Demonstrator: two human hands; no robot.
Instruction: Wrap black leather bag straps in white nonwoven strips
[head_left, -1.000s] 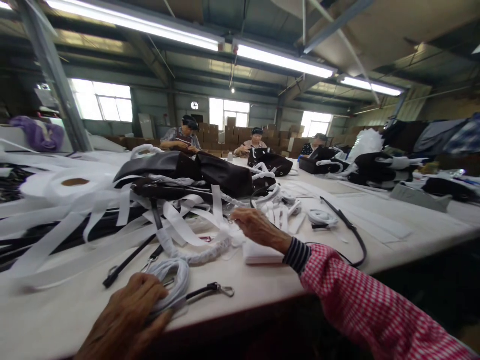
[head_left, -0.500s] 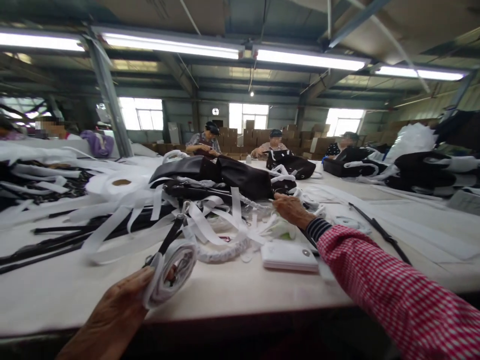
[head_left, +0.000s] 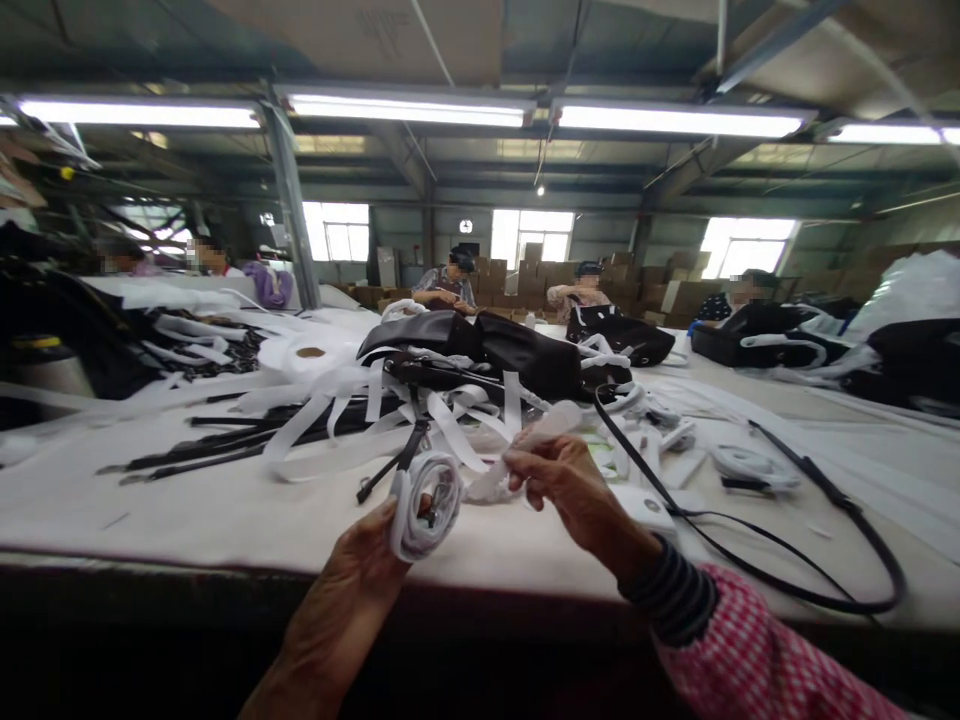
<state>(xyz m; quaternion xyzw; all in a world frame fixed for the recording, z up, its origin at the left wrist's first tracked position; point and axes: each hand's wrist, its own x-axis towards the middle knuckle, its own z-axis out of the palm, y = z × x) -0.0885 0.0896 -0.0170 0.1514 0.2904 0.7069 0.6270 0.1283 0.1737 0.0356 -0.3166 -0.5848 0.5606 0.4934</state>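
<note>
Left hand [head_left: 352, 570]: grip closed round a white-wrapped coil [head_left: 424, 498], held at the near edge of the table [head_left: 187, 510].
Right hand [head_left: 562, 485]: grip pinched the loose tail [head_left: 529, 445] beside it.
Risk: the coil looked ready to unwind if the pinch slackened, and the black strap [head_left: 750, 545] might have snagged the sleeve [head_left: 750, 655].

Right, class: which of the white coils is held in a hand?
The coil gripped upright by the left hand; the other coil lies flat on the table, untouched. The right hand holds a straight strip.
</note>
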